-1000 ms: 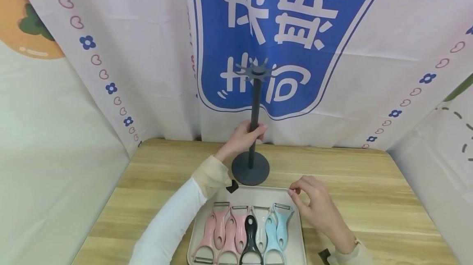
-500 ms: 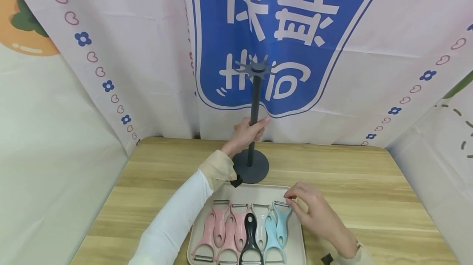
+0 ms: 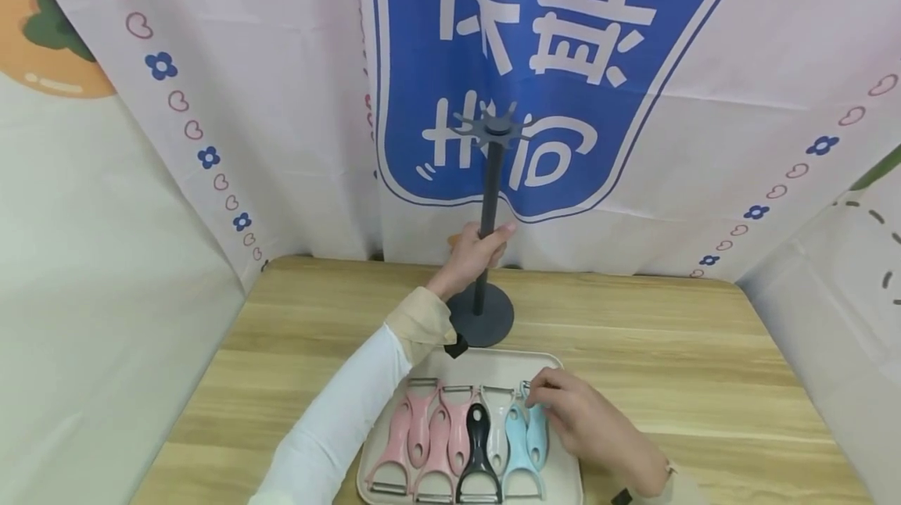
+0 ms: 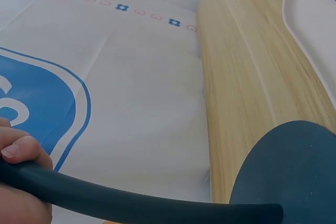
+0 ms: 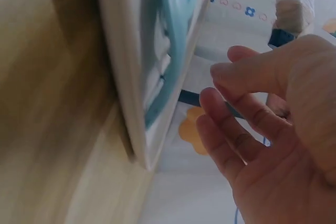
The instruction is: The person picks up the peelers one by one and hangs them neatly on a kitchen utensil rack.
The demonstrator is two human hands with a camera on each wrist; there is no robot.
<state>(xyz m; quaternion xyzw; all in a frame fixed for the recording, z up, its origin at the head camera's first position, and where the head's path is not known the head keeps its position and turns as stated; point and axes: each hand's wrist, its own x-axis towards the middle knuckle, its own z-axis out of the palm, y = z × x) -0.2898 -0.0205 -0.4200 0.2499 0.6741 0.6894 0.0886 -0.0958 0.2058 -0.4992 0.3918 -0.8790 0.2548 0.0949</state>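
Here's my left hand [image 3: 473, 255], fingers and thumb wrapped around the slim black pole of a tall, dark, upright stand [image 3: 490, 196]. Straight up from that grip sits the stand's dark crown of radiating hooks [image 3: 498, 128]; straight down, its flat round black base [image 3: 493, 325] rests on the light wood-grain table [image 3: 633, 333]. Just behind the same hand hangs a white cloth backdrop [image 3: 303, 137] with a blue panel [image 3: 563, 169] of white characters.

Over to my right hand [image 3: 580, 415]: fingers loosely bent, nothing between them, poised over the right edge of a cream, round-cornered tray [image 3: 486, 366]. Right under my fingertips in the head view, the far end of a glossy light-blue Y-shaped peeler [image 3: 537, 435] is partly covered, its handle towards me; the right wrist view shows a gap between fingers and peeler.

Moving left from that hand, side by side in the tray: a second light-blue peeler [image 3: 517, 442], blade towards me; a white one [image 3: 497, 420], blade away; a shiny black one [image 3: 479, 438], blade towards me. Farthest left of my right hand come four pink peelers [image 3: 397, 438], blades alternating away and towards me. The whole tray sits nearer to me than my left hand, just in front of the base, and my white left sleeve [image 3: 345, 419] crosses over its left edge.
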